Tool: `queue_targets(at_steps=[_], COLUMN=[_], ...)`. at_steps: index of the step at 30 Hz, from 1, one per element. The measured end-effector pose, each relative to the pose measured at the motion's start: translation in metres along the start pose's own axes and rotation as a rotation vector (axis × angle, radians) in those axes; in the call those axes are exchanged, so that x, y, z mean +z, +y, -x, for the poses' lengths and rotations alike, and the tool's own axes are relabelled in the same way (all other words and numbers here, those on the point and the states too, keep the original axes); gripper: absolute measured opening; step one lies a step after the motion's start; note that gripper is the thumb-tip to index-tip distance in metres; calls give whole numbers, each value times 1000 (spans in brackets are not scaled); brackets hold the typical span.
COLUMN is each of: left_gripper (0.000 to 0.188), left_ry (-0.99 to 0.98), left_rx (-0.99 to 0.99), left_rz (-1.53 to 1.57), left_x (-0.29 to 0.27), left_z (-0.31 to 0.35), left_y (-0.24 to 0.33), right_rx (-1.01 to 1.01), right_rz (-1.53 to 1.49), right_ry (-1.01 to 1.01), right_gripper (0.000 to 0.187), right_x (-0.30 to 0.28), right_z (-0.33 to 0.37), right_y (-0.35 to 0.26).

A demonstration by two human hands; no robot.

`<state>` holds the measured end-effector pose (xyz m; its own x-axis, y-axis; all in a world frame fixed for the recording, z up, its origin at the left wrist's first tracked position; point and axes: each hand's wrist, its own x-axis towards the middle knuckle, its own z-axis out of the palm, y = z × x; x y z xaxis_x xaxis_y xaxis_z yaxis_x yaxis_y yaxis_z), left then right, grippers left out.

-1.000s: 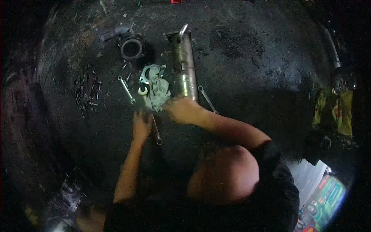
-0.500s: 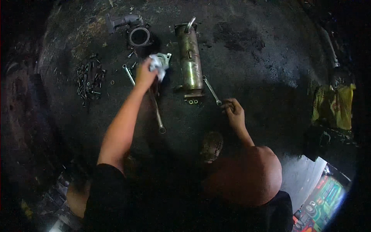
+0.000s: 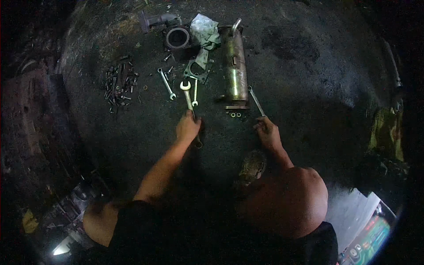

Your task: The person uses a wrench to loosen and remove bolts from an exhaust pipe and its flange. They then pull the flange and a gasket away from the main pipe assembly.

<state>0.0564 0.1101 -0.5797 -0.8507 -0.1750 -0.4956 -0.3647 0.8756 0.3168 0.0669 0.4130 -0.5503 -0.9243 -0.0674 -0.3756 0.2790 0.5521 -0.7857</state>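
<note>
Head view: left hand clamped on open-end wrench, frame centre, on the floor. Right hand closed on slim wrench beside metal cylinder. Both tools likely stiff, greasy; grip mid-shank.

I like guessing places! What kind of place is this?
Probably a repair workshop with a dark, oily floor: wrenches, a pile of bolts and a metal cylinder part lie there.
</note>
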Motion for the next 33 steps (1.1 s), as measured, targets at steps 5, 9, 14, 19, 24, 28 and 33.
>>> queue_targets(at_steps=[5, 9, 14, 19, 24, 28, 33], left_gripper=[45, 44, 44, 39, 39, 40, 29], left_ry=[248, 366, 283, 231, 1, -52, -110], left_rx=[149, 244, 55, 10, 13, 166, 487], left_rz=[-127, -221, -162, -259, -253, -220, -316], left_x=[-17, -4, -8, -11, -36, -59, -67], left_z=[-16, -43, -45, -57, -58, -37, -12], left_y=[22, 21, 43, 29, 32, 4, -8], right_rx=[-33, 28, -24, 45, 65, -41, -291], right_rz=[108, 15, 37, -32, -13, 140, 284], right_ry=[-29, -66, -30, -100, -125, -59, -142], right_gripper=[25, 25, 25, 26, 27, 26, 31], right_x=[11, 13, 7, 27, 18, 18, 29], right_z=[1, 2, 7, -3, -4, -5, -2], right_y=[24, 27, 32, 16, -2, 0, 0])
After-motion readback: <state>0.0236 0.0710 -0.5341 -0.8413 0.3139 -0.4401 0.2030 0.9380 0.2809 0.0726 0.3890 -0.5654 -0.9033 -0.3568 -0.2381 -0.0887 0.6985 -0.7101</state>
